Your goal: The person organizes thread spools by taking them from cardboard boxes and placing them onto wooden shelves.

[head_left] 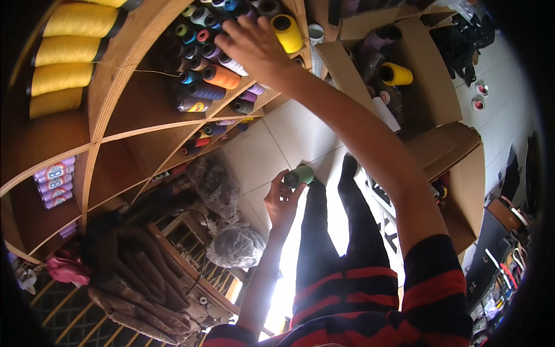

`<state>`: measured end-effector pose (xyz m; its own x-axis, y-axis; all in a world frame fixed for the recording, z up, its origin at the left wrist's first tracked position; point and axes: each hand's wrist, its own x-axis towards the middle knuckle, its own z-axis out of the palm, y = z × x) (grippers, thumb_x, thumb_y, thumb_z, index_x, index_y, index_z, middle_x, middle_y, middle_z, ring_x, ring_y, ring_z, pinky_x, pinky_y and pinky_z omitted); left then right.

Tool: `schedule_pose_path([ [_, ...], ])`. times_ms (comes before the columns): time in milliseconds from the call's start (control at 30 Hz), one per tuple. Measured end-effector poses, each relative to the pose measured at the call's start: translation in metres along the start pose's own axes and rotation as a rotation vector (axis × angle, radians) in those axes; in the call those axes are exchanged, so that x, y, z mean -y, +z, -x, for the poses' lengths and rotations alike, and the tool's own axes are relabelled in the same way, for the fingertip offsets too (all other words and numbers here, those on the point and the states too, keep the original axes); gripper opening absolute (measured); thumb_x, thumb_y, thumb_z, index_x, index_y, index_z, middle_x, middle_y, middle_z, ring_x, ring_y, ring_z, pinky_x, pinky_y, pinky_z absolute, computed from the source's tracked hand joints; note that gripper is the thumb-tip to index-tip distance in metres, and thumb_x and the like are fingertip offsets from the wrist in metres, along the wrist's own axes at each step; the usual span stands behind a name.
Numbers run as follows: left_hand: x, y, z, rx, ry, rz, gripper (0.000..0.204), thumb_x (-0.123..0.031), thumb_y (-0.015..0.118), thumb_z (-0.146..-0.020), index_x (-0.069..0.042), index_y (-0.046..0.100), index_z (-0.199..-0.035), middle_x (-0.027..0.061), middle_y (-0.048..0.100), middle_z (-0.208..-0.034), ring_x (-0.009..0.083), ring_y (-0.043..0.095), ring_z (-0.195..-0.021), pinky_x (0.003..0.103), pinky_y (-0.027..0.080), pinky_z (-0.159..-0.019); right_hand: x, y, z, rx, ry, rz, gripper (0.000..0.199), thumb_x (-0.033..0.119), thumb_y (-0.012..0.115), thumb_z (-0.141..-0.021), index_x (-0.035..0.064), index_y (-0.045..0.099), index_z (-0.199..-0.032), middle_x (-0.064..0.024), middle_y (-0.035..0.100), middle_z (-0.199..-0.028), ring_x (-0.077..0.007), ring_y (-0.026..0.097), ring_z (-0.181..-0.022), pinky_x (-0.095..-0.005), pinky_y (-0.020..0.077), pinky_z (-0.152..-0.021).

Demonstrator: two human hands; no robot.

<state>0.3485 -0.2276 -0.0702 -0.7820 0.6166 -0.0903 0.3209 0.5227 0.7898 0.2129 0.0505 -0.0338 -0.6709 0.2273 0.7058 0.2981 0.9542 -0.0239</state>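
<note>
In my left hand (pixel 280 202) is a green thread spool (pixel 303 174) with a dark end, held low in front of my legs between thumb and fingers. My right hand (pixel 254 49) reaches up into a wooden shelf compartment, its fingers spread over stacked thread spools. Just below those fingers lies a white spool (pixel 233 64), with an orange spool (pixel 221 76) beneath it. A yellow spool (pixel 287 33) stands right beside the hand. Whether my right fingertips touch any spool is hard to make out.
Yellow spools (pixel 72 58) fill the shelf's left compartment, above lilac packs (pixel 56 184). Open cardboard boxes (pixel 430 75) holding more spools stand at the right. Brown cloth (pixel 136 283) lies over a sewing table at lower left, near clear plastic bags (pixel 236 246).
</note>
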Motion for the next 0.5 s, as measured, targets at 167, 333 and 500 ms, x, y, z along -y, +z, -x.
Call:
schedule_pose_path([
  [167,0.001,0.004,-0.003,0.065,-0.052,0.017,0.044,-0.013,0.08,-0.073,-0.007,0.062,-0.113,0.0006,0.056,-0.06,0.0076,0.052,-0.052,0.025,0.044,-0.051,-0.031,-0.018,0.012,0.187,0.136,-0.022,0.02,0.012,0.061,-0.078,0.0089,0.063,-0.097,-0.0067,0.061,-0.098,-0.0244,0.055,-0.097,-0.0426,0.0427,-0.083],
  [333,0.002,0.007,-0.005,0.064,-0.021,0.044,0.046,-0.015,0.082,-0.073,-0.005,0.06,-0.113,0.0013,0.055,-0.062,0.0068,0.051,-0.05,0.023,0.043,-0.048,-0.034,-0.021,0.014,0.3,0.148,-0.206,0.035,0.002,0.06,-0.076,0.0041,0.055,-0.11,-0.0103,0.059,-0.102,-0.0282,0.056,-0.096,-0.0362,0.0465,-0.085],
  [500,0.006,0.001,-0.006,0.073,-0.036,0.099,0.048,-0.017,0.082,-0.074,-0.005,0.06,-0.114,0.001,0.055,-0.062,0.0066,0.051,-0.049,0.022,0.043,-0.048,-0.048,-0.037,0.002,0.26,0.101,-0.363,0.042,0.012,0.071,-0.075,0.004,0.057,-0.114,-0.0116,0.061,-0.1,-0.0318,0.062,-0.091,-0.0402,0.049,-0.076],
])
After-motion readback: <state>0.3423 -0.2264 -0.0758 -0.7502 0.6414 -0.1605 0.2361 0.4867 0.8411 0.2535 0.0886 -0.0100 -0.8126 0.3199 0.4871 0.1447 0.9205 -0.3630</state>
